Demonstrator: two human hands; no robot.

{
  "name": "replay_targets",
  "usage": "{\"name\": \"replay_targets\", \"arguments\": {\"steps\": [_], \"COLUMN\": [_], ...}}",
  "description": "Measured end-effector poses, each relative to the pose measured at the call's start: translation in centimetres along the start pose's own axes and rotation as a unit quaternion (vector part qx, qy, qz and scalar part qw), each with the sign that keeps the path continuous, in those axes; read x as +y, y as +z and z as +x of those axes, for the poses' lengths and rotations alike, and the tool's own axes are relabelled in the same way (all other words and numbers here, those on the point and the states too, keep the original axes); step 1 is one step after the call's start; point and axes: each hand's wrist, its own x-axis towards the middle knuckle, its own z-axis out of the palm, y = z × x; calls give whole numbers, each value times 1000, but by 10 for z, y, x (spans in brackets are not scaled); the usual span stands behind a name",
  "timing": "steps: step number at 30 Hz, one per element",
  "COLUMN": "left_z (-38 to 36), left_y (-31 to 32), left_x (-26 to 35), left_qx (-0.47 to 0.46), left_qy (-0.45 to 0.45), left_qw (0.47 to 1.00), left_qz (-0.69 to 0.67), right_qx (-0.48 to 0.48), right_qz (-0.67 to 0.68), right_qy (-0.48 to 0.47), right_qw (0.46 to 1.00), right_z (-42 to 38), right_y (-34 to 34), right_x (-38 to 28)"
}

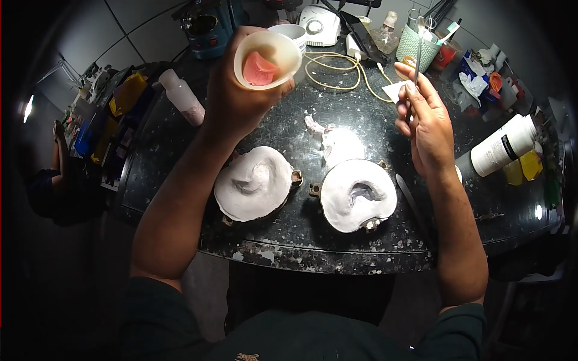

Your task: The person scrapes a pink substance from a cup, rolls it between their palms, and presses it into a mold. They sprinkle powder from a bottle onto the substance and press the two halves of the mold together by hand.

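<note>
My left hand (241,99) is wrapped round a translucent white cup (283,57), tilted so that pink material (259,69) shows inside. Between the fingers of my right hand (425,117) is a thin dark tool (416,66), held upright. Below the hands, two metal flasks filled with white plaster lie on the dark table (289,240). The left plaster half (253,183) has a raised centre; the right plaster half (359,195) has a curved hollow. A knife (412,201) lies right of the right flask.
Behind are a white device (319,26), a cable (334,84), a green basket of tools (415,48) and a glass bottle (385,39). A pinkish bottle (182,97) stands left, a white bottle (504,145) right. Another person's arm (59,156) shows far left.
</note>
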Motion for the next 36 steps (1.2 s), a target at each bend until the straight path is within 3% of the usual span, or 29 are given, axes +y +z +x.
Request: {"name": "replay_targets", "arguments": {"steps": [4,6,8,10,13,17,19,22,26,28,29,30,32,33,34,36], "left_z": [-2,1,1,0,-2,1,1,-1,0,0,0,0,-10,-13,-16,-20], "left_y": [-2,-2,-3,-6,-3,-7,-6,-3,2,-2,-2,0,8,9,11,14], "left_x": [-3,-7,-5,1,-4,-1,-1,-3,7,9,7,3,-12,-19,-26,-42], "left_qx": [-26,-48,-51,-85,-60,-114,-103,-73,-17,-80,-80,-96,-107,-116,-127,-133], "left_qy": [-15,101,117,-13,33,4,20,-36,-26,-63,-65,-79,-156,-187,-220,-179], "left_qw": [999,992,987,996,998,993,993,996,999,995,995,992,980,973,964,975], "left_qz": [14,59,100,-12,-5,9,55,45,10,-1,-2,-10,-61,-66,-74,-19], "right_qx": [-55,-62,-81,-103,-77,-79,-54,-68,-40,-64,-92,-95,-88,-110,-115,-140], "right_qz": [-122,-160,-255,-277,-456,-506,-497,-459,-445,-548,-459,-461,-373,-258,-302,-290], "right_qy": [24,36,-12,-48,-39,-107,-271,-251,-293,-286,-272,-269,-129,-145,-120,-168], "right_qw": [991,985,963,954,886,852,823,850,845,784,840,840,915,949,939,932], "right_z": [2,8,10,9,4,4,7,4,2,2,5,6,1,-6,-20,-26], "right_y": [-13,-20,-25,-25,-18,-19,-22,-18,-17,-23,-25,-24,-18,-4,8,21], "right_x": [0,8,22,28,20,16,24,17,8,-1,1,4,13,18,7,12]}}
